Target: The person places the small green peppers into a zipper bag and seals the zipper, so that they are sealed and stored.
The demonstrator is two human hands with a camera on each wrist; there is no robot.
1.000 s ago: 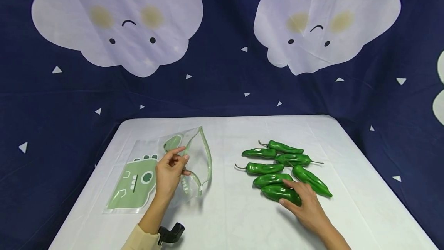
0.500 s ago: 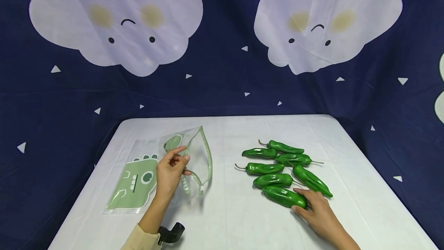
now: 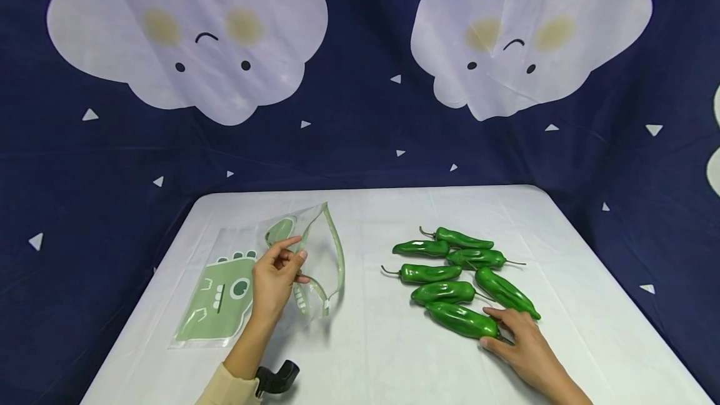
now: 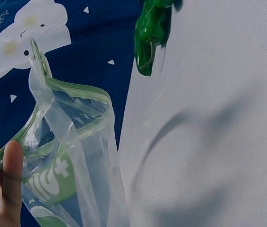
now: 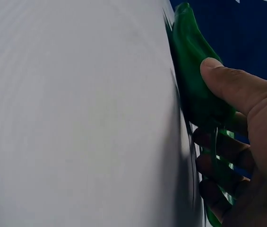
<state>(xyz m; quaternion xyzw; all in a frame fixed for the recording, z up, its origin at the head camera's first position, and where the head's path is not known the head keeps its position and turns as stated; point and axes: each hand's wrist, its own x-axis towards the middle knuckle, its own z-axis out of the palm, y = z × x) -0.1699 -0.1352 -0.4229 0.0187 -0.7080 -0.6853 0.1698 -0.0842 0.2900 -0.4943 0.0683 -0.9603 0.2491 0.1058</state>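
My left hand [image 3: 274,280] pinches the green zip rim of a clear plastic zip bag [image 3: 337,249], between thumb and fingers. The bag's mouth gapes to the right, and the left wrist view shows the zip bag [image 4: 95,161] standing up from the table. My right hand [image 3: 520,345] is at the stem end of the nearest green pepper [image 3: 461,319]. In the right wrist view my thumb lies along the side of that green pepper [image 5: 190,71], with my fingers curled around its stem end. The pepper lies close on the table.
Several other green peppers, among them one slanting pepper [image 3: 506,292] beside my right hand, lie grouped behind the held one. A black curved object [image 3: 278,377] sits by my left wrist. The white table [image 3: 365,355] meets a dark blue cloud-printed cloth [image 3: 360,142] behind.
My right hand has slid right and toward me, from the nearest pepper's middle to its stem end. That pepper has turned and shifted slightly right. My left hand and the bag stay put.
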